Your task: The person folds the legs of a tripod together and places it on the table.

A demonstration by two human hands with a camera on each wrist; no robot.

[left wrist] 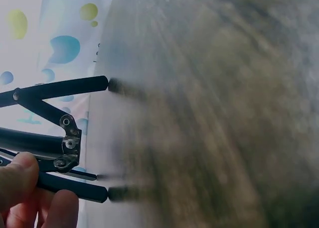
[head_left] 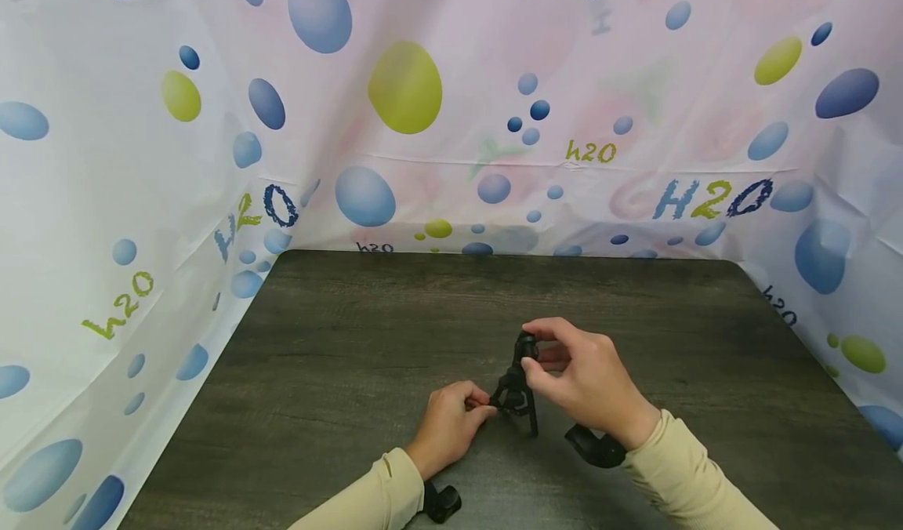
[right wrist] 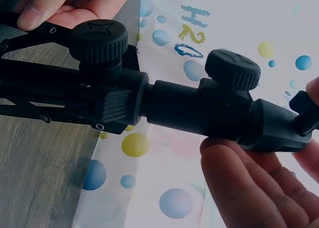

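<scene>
A small black tripod (head_left: 513, 393) stands on the dark table, its legs spread. My left hand (head_left: 451, 424) pinches one leg between thumb and fingers; in the left wrist view the thumb (left wrist: 17, 175) lies on that leg, beside the hinged braces (left wrist: 71, 141). Higher up, my right hand (head_left: 592, 373) holds the tripod's head from the right side. The right wrist view shows its fingers (right wrist: 239, 183) under the upper column (right wrist: 177, 108). Two ribbed knobs (right wrist: 99, 41) stick out from the column.
The dark wood-grain table (head_left: 353, 318) reaches back to a white curtain (head_left: 458, 154) printed with coloured dots and H2O lettering, which also hangs along both sides. Black wrist cameras sit under the left cuff (head_left: 443, 502) and the right cuff (head_left: 596, 445).
</scene>
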